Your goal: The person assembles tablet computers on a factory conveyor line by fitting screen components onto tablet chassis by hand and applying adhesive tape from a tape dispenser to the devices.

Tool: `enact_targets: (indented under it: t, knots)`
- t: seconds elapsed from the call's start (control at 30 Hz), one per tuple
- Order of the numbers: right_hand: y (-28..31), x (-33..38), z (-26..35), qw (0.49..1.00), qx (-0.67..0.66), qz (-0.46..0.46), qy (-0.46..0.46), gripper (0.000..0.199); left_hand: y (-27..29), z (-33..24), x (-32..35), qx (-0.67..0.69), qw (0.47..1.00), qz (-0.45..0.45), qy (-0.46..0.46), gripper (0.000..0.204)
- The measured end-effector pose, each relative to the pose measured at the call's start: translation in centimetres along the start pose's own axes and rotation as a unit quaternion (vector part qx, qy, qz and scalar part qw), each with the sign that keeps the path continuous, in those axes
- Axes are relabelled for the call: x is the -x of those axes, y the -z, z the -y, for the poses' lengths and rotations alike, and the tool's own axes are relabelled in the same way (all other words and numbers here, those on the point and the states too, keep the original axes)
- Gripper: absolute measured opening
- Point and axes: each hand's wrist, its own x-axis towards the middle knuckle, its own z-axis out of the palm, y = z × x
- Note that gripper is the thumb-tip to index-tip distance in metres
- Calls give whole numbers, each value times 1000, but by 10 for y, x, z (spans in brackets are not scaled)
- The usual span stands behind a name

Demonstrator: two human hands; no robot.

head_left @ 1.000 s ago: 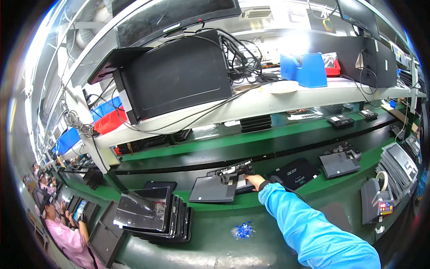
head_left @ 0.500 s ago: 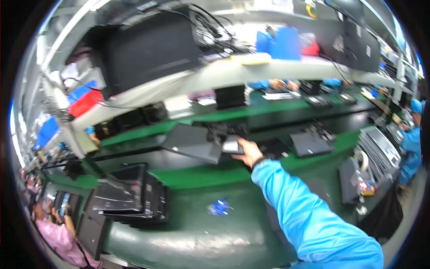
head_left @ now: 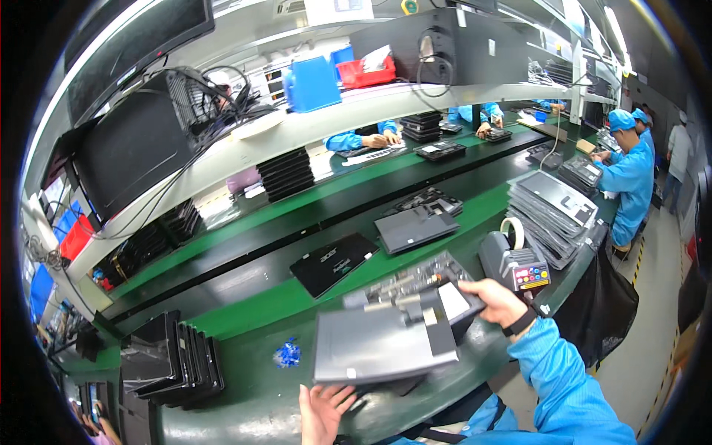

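A partly dismantled laptop (head_left: 378,345) is held above the near side of the bench. Its flat dark grey panel faces up, and exposed circuit boards show behind it. My right hand (head_left: 498,305), with a black wristband, is closed on its right end, thumb beside a white rectangle. Below its near edge is my left hand (head_left: 325,411), palm up with fingers spread; whether the fingertips touch the panel I cannot tell. Beyond lies a black laptop lid (head_left: 334,265) on the bench, next to another grey laptop part (head_left: 417,228).
A stack of black laptop shells (head_left: 174,363) stands at the left, near small blue scraps (head_left: 287,353). On the right are a tape dispenser (head_left: 515,256) and a pile of flat panels (head_left: 552,215). A shelf (head_left: 245,148) crosses overhead. Co-workers in blue (head_left: 630,174) sit along the line.
The laptop in my right hand has come off the far part of the bench, nearer to me. My left hand has entered from below. The view has turned right.
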Motion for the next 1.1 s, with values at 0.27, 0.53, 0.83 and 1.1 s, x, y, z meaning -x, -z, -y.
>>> enact_targets:
  t: [0.27,0.53,0.83,1.1]
  knots:
    - [15,29,-18,726,632,-209,174,31,-9,52,-6,-85,994,-66,34,33]
    - [-6,60,-98,989,106,26,96,33,-38,61,27,-86,988,-127,32,27]
    - [-7,47,-96,992,75,40,89,23,-66,-14,-82,-695,696,49,-173,26]
    - [-17,52,-91,995,49,30,81,21,-62,-37,-135,-574,779,173,186,27]
